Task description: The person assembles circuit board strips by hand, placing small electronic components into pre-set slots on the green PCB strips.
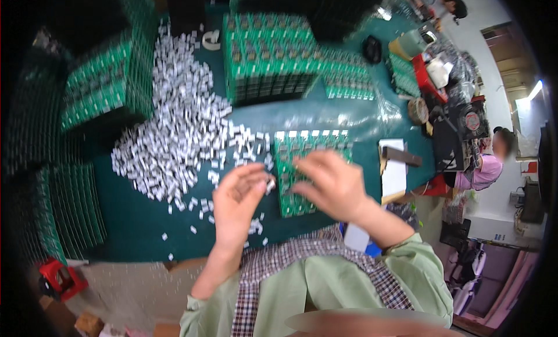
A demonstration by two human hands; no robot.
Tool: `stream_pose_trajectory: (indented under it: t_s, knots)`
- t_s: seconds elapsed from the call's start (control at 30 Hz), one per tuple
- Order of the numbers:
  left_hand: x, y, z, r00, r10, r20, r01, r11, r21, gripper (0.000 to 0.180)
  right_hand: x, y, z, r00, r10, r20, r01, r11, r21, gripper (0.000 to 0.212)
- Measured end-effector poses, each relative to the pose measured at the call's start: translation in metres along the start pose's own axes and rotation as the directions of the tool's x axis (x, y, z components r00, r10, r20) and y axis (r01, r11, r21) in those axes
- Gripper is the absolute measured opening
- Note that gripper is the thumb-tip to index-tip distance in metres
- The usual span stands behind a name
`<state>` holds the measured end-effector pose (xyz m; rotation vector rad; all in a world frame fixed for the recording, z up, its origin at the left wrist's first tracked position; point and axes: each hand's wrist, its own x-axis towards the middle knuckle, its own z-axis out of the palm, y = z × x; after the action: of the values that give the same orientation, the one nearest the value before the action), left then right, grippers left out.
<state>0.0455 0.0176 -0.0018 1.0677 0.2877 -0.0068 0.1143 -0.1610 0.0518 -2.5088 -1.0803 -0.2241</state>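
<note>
My left hand (235,200) is closed in a pinch, palm up, with a small white rectangular part (270,186) at its fingertips. It hovers just left of a green circuit board panel (285,206), which lies flat on the table and has a row of white parts along its far edge. Over the middle of that panel is my right hand (337,183), slightly blurred. Its thumb and fingers are apart, and nothing shows between them. A big heap of the same white parts (174,122) spreads beyond my left hand, with loose ones scattered toward the near edge.
Tall stacks of green boards (267,52) stand at the back, with more stacks (96,87) on the left. To the right, a dark bar (401,157) rests across a white sheet (392,177). Tape rolls (417,110) and a red holder (429,78) sit farther right. Another person (485,168) is beyond.
</note>
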Motion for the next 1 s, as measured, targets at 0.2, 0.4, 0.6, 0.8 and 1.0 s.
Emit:
stream_pose_trajectory:
  t_s: [0.2, 0.4, 0.6, 0.8, 1.0]
  knots:
    - [-0.012, -0.004, 0.015, 0.996, -0.02, 0.091, 0.018, 1.0, 0.018, 0.029, -0.012, -0.008, 0.015, 0.963, -0.248, -0.103, 0.26, 0.957, 0.131, 0.024]
    - [-0.013, 0.0, 0.019, 0.994, -0.049, 0.1, 0.042, 0.997, 0.066, 0.024, -0.009, -0.006, 0.013, 0.981, -0.127, -0.144, 0.163, 0.948, 0.274, 0.019]
    - [-0.013, 0.003, 0.019, 0.998, 0.003, 0.068, -0.013, 0.989, 0.149, 0.013, -0.015, -0.003, 0.005, 0.96, 0.224, 0.168, -0.27, 0.574, 0.774, 0.017]
    - [-0.02, -0.005, 0.025, 0.932, 0.345, 0.111, -0.359, 0.837, 0.414, 0.009, -0.028, -0.011, 0.012, 0.926, 0.318, 0.203, -0.323, 0.389, 0.863, 0.018]
    - [-0.023, -0.004, 0.022, 0.876, 0.372, 0.309, -0.481, 0.73, 0.485, 0.009, -0.03, -0.012, 0.003, 0.952, 0.21, 0.222, -0.3, 0.498, 0.814, 0.019]
